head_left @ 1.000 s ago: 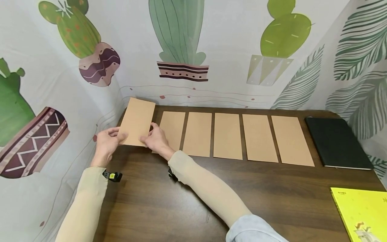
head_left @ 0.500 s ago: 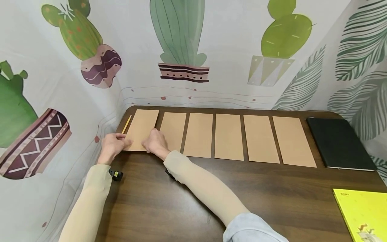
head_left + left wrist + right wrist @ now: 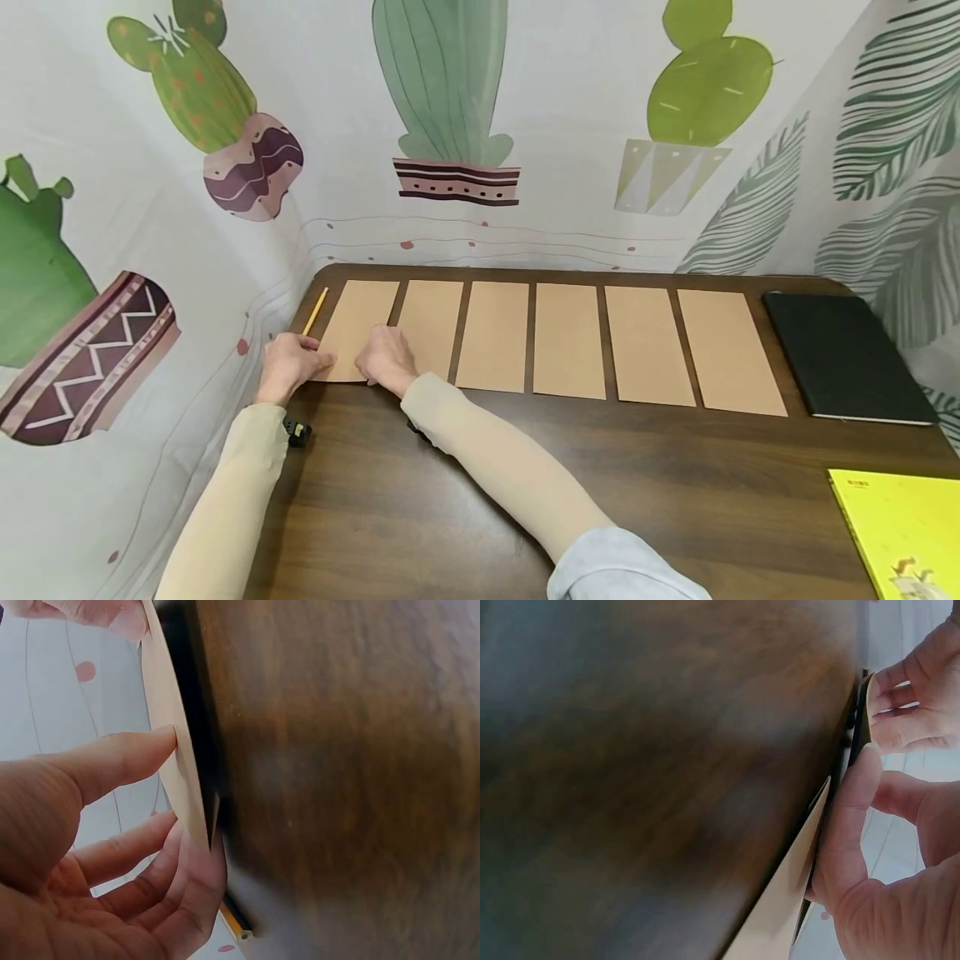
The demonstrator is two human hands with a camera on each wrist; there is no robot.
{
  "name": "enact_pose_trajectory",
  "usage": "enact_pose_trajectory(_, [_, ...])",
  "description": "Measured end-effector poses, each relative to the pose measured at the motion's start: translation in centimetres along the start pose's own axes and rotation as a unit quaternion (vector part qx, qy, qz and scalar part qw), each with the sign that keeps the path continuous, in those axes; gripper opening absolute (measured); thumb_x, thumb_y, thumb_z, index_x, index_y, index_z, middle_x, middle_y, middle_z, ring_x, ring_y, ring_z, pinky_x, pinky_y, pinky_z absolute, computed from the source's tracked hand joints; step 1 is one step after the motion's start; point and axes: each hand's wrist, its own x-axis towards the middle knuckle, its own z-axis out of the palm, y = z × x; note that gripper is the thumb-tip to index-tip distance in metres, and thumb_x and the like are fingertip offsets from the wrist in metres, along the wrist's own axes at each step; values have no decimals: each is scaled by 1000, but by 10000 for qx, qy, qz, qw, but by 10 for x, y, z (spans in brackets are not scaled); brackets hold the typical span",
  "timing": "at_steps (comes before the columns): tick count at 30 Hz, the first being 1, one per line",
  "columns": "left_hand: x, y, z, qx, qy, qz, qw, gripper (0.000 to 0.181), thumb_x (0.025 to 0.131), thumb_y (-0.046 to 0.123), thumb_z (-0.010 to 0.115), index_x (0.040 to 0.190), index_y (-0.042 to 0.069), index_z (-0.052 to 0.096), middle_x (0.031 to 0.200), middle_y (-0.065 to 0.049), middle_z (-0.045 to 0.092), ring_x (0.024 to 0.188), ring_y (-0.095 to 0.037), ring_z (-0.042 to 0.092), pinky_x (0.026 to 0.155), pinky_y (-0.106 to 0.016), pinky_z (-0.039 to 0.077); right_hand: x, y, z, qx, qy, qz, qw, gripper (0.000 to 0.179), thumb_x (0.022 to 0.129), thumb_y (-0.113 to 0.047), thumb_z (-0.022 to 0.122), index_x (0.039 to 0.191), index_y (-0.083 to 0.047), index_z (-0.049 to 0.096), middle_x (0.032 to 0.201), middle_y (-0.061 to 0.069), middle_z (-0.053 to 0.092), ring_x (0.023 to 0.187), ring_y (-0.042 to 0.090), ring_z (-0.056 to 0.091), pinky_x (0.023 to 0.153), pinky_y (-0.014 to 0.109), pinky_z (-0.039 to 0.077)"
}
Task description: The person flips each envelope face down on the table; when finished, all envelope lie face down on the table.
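A stiff, flat brown kraft-paper card is the leftmost of a row in the head view. My left hand pinches its near left corner; the left wrist view shows the thumb on top and curled fingers below the edge. At the near right corner my right hand holds the same card between thumb and fingers. Its near edge sits slightly above the table in the left wrist view. Whether it is one layer or folded, I cannot tell. A yellow pencil lies just beyond my left hand.
Several matching brown cards lie side by side to the right, narrow gaps between them. A black notebook follows at the row's right end. Nearer lies a yellow book. A cactus-print cloth stands along the table's back and left side.
Both hands have lowered the tilted leftmost card toward the table and drawn it slightly nearer and to the right. The pencil, hidden before, has come into view.
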Motion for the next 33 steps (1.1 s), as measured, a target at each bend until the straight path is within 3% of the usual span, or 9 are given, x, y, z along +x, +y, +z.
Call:
enact_pose_trajectory(7, [44,-38,19,341,188,259,9989,46,85,40,88,112,3,81,125,-28,75,117,-45,62,92,-54,57,3,5,0,-402,113,-478,9980,41,80,4,71,49,-15,52,57,1,61,48,14,53,39,25,39])
enact_pose_trajectory(11, [55,-48,23,483,233,371,9979,42,83,42,89,106,7,84,121,-24,77,113,-43,64,87,-51,58,3,5,1,-627,192,-656,9957,42,82,0,73,51,-15,49,67,3,62,54,14,52,41,25,41])
enact_pose_trajectory(13, [51,-44,20,491,239,399,9977,41,83,41,90,106,7,84,120,-24,77,113,-43,64,86,-50,58,2,5,1,-678,215,-696,9950,45,86,-4,75,53,-16,48,66,1,60,53,13,51,43,24,41])
enact_pose_trajectory(16, [32,-30,12,491,196,498,9974,43,86,36,88,111,2,81,122,-27,77,114,-48,63,87,-53,57,-2,3,-1,-637,167,-751,9950,50,96,-17,79,56,-16,48,60,-3,52,50,10,47,44,23,40])
enact_pose_trajectory(20, [4,-8,2,523,533,623,9953,40,92,34,81,113,0,80,115,-24,80,114,-49,66,88,-55,56,-11,0,-7,-530,183,-944,9940,51,100,-35,80,61,-17,52,59,-5,48,50,9,46,48,22,41])
enact_pose_trajectory(22, [-6,0,1,447,866,831,9918,38,95,32,78,113,0,80,111,-22,82,111,-48,69,88,-56,56,-16,0,-14,-483,299,-1024,9931,45,100,-39,79,68,-17,56,61,-5,51,53,10,50,50,22,43])
enact_pose_trajectory(27, [-22,22,4,107,1432,1902,9712,34,98,26,77,116,-3,79,108,-25,80,102,-45,74,88,-57,57,-31,7,-42,-218,526,-1109,9922,31,100,-39,78,98,-9,70,66,-3,58,55,11,55,52,24,45])
enact_pose_trajectory(30, [-29,32,10,17,1600,2454,9561,33,98,25,77,117,-1,79,111,-23,78,96,-42,74,85,-55,57,-39,17,-63,-40,634,-1169,9911,45,100,-38,78,126,-2,72,58,-7,53,46,7,47,47,21,40])
enact_pose_trajectory(33, [-35,40,18,-29,1622,2786,9466,35,98,28,79,121,1,78,118,-22,77,100,-42,73,84,-55,58,-50,29,-87,246,672,-1154,9907,62,101,-39,78,147,0,64,48,-9,45,38,5,36,41,20,32])
